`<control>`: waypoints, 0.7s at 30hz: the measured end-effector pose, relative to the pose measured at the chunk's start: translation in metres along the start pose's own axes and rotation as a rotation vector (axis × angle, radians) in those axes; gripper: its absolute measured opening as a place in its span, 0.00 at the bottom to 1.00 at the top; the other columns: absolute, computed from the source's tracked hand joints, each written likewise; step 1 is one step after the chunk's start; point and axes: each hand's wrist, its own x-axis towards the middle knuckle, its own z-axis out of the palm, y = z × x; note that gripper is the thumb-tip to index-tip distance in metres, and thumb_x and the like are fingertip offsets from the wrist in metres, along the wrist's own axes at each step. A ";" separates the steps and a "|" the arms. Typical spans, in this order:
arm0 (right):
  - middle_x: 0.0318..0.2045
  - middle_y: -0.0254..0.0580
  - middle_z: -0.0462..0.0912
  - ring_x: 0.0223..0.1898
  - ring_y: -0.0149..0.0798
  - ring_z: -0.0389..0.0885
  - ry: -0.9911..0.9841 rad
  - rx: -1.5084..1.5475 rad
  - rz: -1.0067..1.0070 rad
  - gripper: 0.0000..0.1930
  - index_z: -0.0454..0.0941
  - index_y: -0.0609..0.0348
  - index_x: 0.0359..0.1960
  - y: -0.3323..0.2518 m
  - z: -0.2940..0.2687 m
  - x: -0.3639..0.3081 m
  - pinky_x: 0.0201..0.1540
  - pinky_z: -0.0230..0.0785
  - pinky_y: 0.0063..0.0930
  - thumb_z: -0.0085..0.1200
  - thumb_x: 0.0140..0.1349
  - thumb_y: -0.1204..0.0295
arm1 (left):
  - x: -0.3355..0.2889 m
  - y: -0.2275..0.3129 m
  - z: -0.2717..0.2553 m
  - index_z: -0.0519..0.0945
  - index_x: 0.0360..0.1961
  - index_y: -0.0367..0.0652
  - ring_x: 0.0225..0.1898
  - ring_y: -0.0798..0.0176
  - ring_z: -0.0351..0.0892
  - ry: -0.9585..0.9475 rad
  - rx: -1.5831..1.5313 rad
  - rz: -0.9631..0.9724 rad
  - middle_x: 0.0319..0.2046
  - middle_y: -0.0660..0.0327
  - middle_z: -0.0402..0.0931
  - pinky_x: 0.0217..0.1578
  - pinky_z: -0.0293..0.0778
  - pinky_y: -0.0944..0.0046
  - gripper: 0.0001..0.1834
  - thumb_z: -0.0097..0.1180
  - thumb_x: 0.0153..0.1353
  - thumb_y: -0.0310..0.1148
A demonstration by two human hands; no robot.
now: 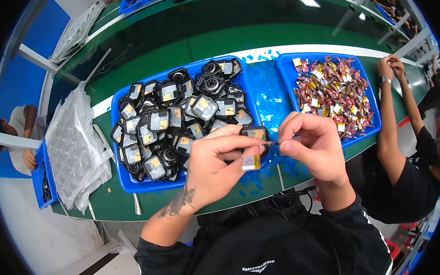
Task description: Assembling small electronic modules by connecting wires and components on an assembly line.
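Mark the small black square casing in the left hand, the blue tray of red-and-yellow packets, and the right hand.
small black square casing (254, 133), head view, top face.
blue tray of red-and-yellow packets (284, 64), head view, left rim.
right hand (316, 145), head view, back of hand.

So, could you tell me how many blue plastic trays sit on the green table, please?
2: the blue plastic tray of black casings by the left hand, and the tray of red packets beyond the right hand.

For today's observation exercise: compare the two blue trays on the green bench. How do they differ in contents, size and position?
The left blue tray holds dark, squarish casings with glossy faces; the right blue tray holds small red and yellow wrapped pieces. The left tray looks larger and lies before the left hand; the right tray lies beyond the right hand, by a co-worker's arm. Both are blue, rectangular and full.
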 end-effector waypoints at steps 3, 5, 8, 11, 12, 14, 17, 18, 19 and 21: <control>0.34 0.38 0.80 0.35 0.25 0.79 0.079 -0.045 -0.032 0.05 0.78 0.66 0.34 0.005 0.005 -0.004 0.36 0.77 0.18 0.61 0.57 0.83 | 0.001 -0.012 -0.001 0.83 0.42 0.29 0.36 0.75 0.77 -0.054 -0.034 0.058 0.34 0.63 0.72 0.36 0.79 0.77 0.11 0.63 0.57 0.19; 0.34 0.38 0.80 0.35 0.24 0.79 0.163 -0.007 -0.086 0.09 0.75 0.64 0.37 0.007 0.009 -0.004 0.36 0.76 0.17 0.61 0.56 0.83 | 0.002 -0.012 -0.003 0.82 0.43 0.29 0.36 0.75 0.78 -0.084 0.022 0.074 0.35 0.63 0.73 0.36 0.79 0.77 0.12 0.62 0.57 0.18; 0.35 0.39 0.80 0.35 0.25 0.79 0.151 -0.006 -0.086 0.11 0.73 0.63 0.38 0.011 0.008 -0.002 0.36 0.76 0.18 0.61 0.56 0.84 | 0.001 -0.013 0.001 0.83 0.39 0.27 0.33 0.75 0.74 -0.036 -0.087 -0.003 0.30 0.64 0.68 0.37 0.82 0.73 0.10 0.61 0.54 0.12; 0.35 0.38 0.80 0.35 0.25 0.79 0.148 0.009 -0.093 0.11 0.73 0.63 0.38 0.012 0.010 -0.002 0.36 0.76 0.17 0.61 0.56 0.84 | 0.000 -0.021 -0.001 0.82 0.43 0.29 0.38 0.74 0.79 -0.081 -0.083 0.010 0.36 0.61 0.74 0.37 0.80 0.75 0.11 0.62 0.57 0.17; 0.34 0.38 0.79 0.35 0.25 0.79 0.153 0.022 -0.099 0.11 0.73 0.63 0.38 0.012 0.011 -0.003 0.36 0.76 0.17 0.61 0.56 0.84 | 0.000 -0.020 0.000 0.82 0.43 0.28 0.38 0.73 0.79 -0.088 -0.131 -0.028 0.36 0.61 0.74 0.37 0.80 0.74 0.11 0.61 0.57 0.16; 0.34 0.37 0.79 0.35 0.25 0.79 0.181 -0.031 -0.146 0.12 0.72 0.64 0.39 0.014 0.015 -0.004 0.35 0.75 0.17 0.61 0.56 0.85 | 0.002 -0.021 -0.001 0.82 0.42 0.28 0.38 0.73 0.79 -0.093 -0.181 -0.066 0.37 0.61 0.75 0.38 0.80 0.74 0.11 0.61 0.57 0.16; 0.33 0.37 0.78 0.33 0.24 0.78 0.204 -0.187 -0.220 0.12 0.72 0.64 0.39 0.014 0.020 -0.004 0.34 0.74 0.16 0.61 0.55 0.85 | 0.000 -0.023 -0.002 0.81 0.45 0.28 0.40 0.70 0.80 -0.117 -0.206 -0.051 0.40 0.59 0.75 0.41 0.81 0.72 0.13 0.60 0.57 0.15; 0.32 0.36 0.78 0.32 0.23 0.78 0.206 -0.292 -0.251 0.12 0.72 0.64 0.39 0.013 0.020 -0.003 0.34 0.73 0.16 0.61 0.55 0.85 | 0.000 -0.022 -0.001 0.80 0.48 0.29 0.42 0.69 0.79 -0.113 -0.221 -0.040 0.41 0.59 0.74 0.43 0.80 0.71 0.16 0.59 0.57 0.14; 0.32 0.36 0.78 0.32 0.23 0.78 0.203 -0.293 -0.249 0.12 0.72 0.64 0.39 0.014 0.021 -0.003 0.34 0.73 0.16 0.61 0.55 0.85 | -0.001 -0.022 0.000 0.79 0.51 0.30 0.45 0.68 0.79 -0.109 -0.235 -0.029 0.43 0.58 0.74 0.44 0.80 0.71 0.18 0.58 0.58 0.14; 0.31 0.35 0.78 0.30 0.22 0.77 0.255 -0.298 -0.275 0.14 0.72 0.64 0.40 0.017 0.022 -0.002 0.32 0.70 0.15 0.61 0.54 0.85 | -0.001 -0.021 0.003 0.77 0.54 0.31 0.47 0.68 0.78 -0.086 -0.194 0.028 0.45 0.58 0.73 0.46 0.79 0.71 0.21 0.56 0.58 0.13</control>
